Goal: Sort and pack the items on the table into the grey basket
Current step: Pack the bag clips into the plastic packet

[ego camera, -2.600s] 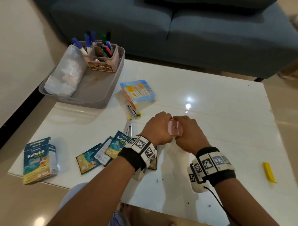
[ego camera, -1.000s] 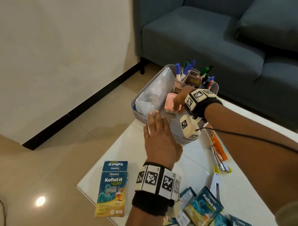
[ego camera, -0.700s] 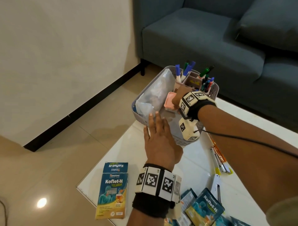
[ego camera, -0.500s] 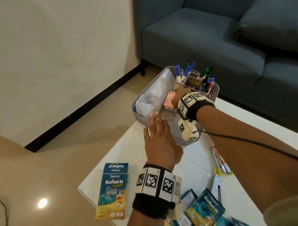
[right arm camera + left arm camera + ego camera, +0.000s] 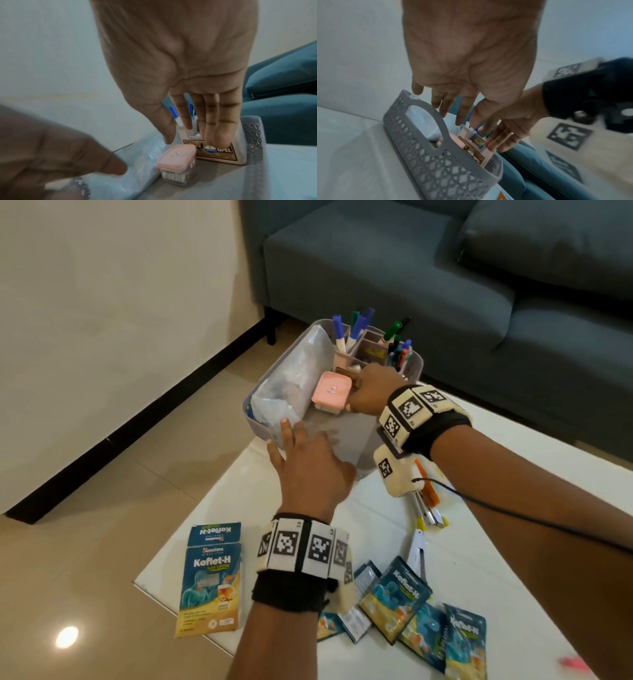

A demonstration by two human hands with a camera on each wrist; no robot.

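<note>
The grey basket (image 5: pixel 363 446) stands at the table's far left corner. Inside it a small clear box with a pink lid (image 5: pixel 331 392) stands upright between a plastic bag (image 5: pixel 294 378) and a marker holder (image 5: pixel 368 350). My right hand (image 5: pixel 371 386) hovers just right of the box. In the right wrist view my right hand (image 5: pixel 188 139) has straight fingers pointing down at the holder (image 5: pixel 221 151), and the pink-lidded box (image 5: pixel 176 159) stands free below the thumb. My left hand (image 5: pixel 301 453) lies with straight fingers at the basket's near rim (image 5: pixel 426 106).
A Koflet-H carton (image 5: pixel 210 577) lies at the table's near left corner and several Koflet sachets (image 5: pixel 411 607) at the near edge. Staplers (image 5: pixel 428 508) and an orange packet (image 5: pixel 424 474) lie right of the basket. A blue sofa (image 5: pixel 445 285) stands behind.
The pink-lidded box went from both hands at mid-table into the basket in my right hand. It now stands on the basket floor, let go. My left hand stayed at the rim.
</note>
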